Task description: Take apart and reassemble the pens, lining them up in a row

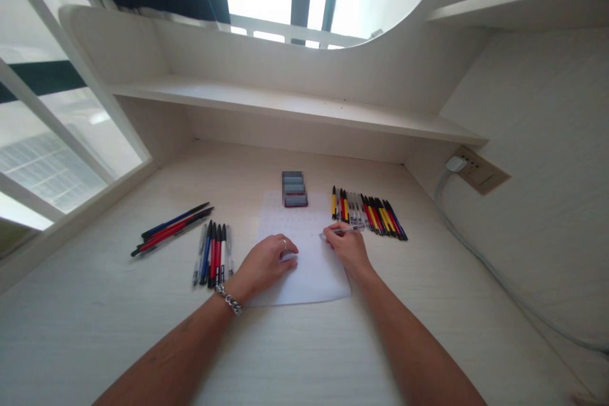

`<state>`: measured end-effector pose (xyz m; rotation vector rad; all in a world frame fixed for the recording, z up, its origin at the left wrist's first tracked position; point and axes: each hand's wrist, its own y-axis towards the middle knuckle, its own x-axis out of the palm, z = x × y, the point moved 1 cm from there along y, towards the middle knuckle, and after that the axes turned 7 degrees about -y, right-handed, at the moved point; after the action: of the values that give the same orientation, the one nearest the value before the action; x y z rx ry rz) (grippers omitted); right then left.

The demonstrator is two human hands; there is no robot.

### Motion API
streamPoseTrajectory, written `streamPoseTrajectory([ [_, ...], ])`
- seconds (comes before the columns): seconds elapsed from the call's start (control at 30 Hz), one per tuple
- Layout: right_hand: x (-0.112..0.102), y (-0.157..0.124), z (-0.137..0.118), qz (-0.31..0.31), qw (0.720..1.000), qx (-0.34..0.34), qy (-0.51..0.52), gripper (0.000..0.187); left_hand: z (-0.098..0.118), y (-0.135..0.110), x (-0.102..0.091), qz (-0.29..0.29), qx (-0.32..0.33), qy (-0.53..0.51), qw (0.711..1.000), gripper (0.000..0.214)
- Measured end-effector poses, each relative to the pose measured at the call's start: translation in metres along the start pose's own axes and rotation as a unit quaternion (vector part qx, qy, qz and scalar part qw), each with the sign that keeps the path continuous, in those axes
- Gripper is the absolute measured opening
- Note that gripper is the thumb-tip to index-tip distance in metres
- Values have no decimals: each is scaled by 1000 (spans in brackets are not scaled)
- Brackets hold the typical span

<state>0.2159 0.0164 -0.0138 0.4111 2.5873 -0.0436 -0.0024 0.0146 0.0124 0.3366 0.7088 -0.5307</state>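
Note:
A white sheet of paper (304, 282) lies on the desk in front of me, with faint marks on its upper part. My left hand (266, 261) rests on the paper's left side, its thumb and fingers apart and nothing in them. On the right side of the sheet, my right hand (349, 246) grips a clear pen (351, 229), its tip at the paper. Above the sheet, a phone (294, 189) overlaps the top edge; its screen is blurred. Right of the paper lies a row of several yellow, red, clear and dark pens (375, 214).
Left of my left hand is a group of several upright-lying pens (216, 254). Farther left, several red, blue and black pens (174, 228) lie slantwise. A shelf (295, 98) spans the back. A charger (455, 163) with a grey cable (476, 254) sits in the right wall socket.

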Motion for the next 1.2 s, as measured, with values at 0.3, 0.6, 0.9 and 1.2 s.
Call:
streamPoseTrajectory([
  [0.3,0,0,2,-2,1000,4,7,23,2,0,-1,-3,-12,0,1000,18],
  [0.6,-2,-1,-2,-1,1000,-9,-18,21,2,0,-1,-1,-7,-4,1000,18],
  [0.9,-4,2,-1,-7,1000,18,20,19,1,0,-1,0,-1,2,1000,17],
  [1.2,-3,-24,-23,-143,948,57,279,36,8,-1,2,47,-20,-67,996,34],
])
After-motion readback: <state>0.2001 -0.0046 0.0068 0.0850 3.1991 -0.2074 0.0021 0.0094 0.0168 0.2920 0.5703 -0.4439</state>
